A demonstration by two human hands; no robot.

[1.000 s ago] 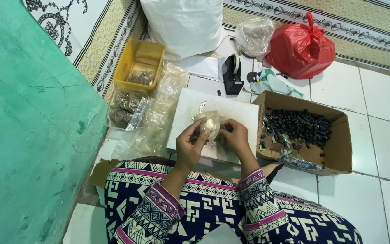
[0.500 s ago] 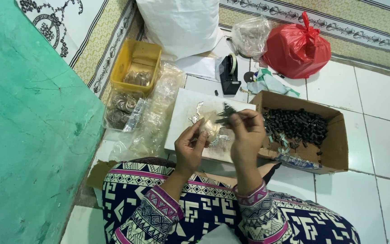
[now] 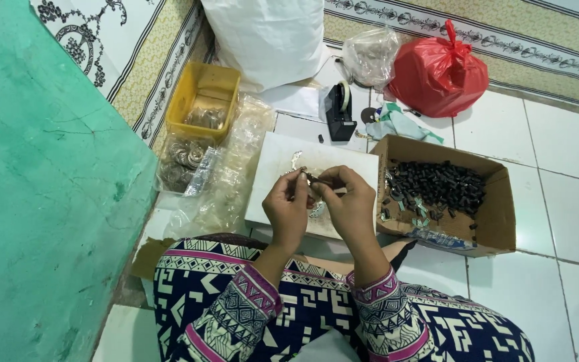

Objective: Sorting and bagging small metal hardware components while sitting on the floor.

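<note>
**Small dark part held over white board**

A green wall (image 3: 41, 201) closes the 9 o'clock side; open white tile floor (image 3: 557, 221) is left at 3 o'clock. A white sack (image 3: 266, 37) stands at 12 o'clock, a knotted red bag (image 3: 439, 72) at 1 o'clock. A cardboard box (image 3: 497, 201) of black pieces lies at 3 o'clock, a yellow tub (image 3: 199, 90) at 10 o'clock. On the white board (image 3: 276, 167), a small dark part (image 3: 313, 179) is pinched between left hand (image 3: 288, 209) and right hand (image 3: 350, 201).

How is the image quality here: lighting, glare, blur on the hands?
Head view: even, soft light, faint shadows; mild shine on the clear plastic bags; left hand and right hand fairly sharp, but the small dark piece between them is too tiny to resolve.
</note>
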